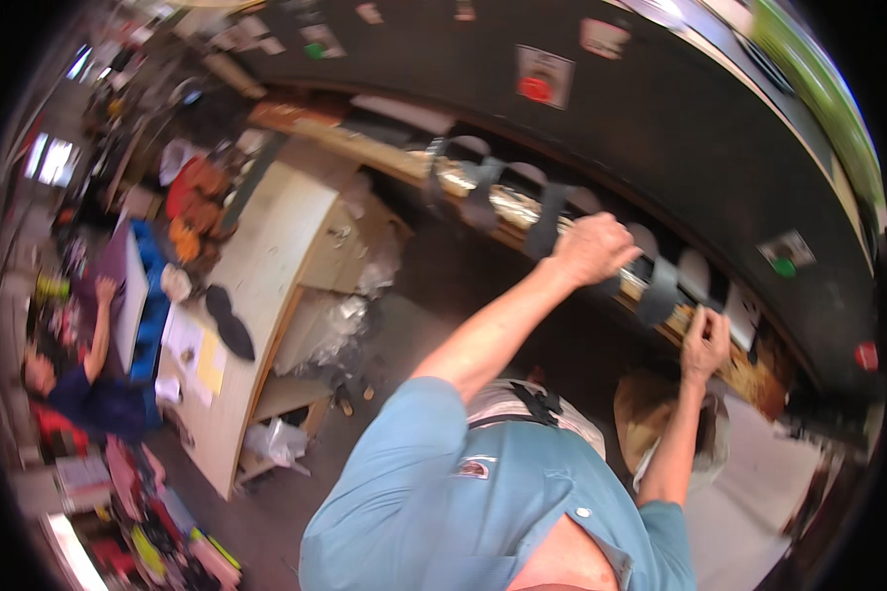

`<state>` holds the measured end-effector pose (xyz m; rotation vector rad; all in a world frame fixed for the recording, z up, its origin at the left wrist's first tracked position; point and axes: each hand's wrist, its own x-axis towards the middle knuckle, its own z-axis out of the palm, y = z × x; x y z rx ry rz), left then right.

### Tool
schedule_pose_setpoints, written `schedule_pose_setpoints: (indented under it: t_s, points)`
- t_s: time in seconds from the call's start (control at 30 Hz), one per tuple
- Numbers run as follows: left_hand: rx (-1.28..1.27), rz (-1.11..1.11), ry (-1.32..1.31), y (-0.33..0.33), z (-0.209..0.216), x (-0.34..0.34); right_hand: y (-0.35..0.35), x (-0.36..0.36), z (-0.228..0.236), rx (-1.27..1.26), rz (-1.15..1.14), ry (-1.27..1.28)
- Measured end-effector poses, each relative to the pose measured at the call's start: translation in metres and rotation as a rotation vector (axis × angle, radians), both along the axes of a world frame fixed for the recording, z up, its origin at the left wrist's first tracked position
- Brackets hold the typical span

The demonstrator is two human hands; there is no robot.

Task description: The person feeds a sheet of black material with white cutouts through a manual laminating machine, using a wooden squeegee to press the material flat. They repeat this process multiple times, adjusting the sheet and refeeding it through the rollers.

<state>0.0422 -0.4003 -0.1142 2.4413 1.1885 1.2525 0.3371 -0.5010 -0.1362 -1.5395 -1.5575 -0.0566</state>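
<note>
Dark-grey curved straps (544, 232) in a row along a ledge (382, 152)

matt dark straps (658, 297), rough wooden ledge (389, 155), smooth wooden table (284, 219), cloth shirt (389, 473) (softly creased), glossy plastic bag (278, 443)

At left, shows a pale wooden table (271, 222) bearing a dark sole-shaped piece (230, 322) and yellow paper (210, 362); beneath, includes a clear plastic bag (280, 444). Farther right, has a brown sack (639, 412) and a green-dotted card (785, 253).
</note>
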Motion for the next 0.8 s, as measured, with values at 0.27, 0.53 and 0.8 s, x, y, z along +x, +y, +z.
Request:
schedule_pose_setpoints:
  t_s: [0.27,0.53,0.8]
  points:
    - [-0.078,0.06,0.007,-0.041,-0.012,0.012,0.008,0.015,-0.008,-0.128,-0.023,-0.013]
    - [-0.104,0.139,-0.012,-0.044,-0.025,0.022,0.016,0.033,0.003,-0.326,-0.045,0.108]
    - [-0.091,0.148,-0.01,-0.085,-0.016,0.009,0.05,0.037,0.028,-0.164,0.092,-0.231]
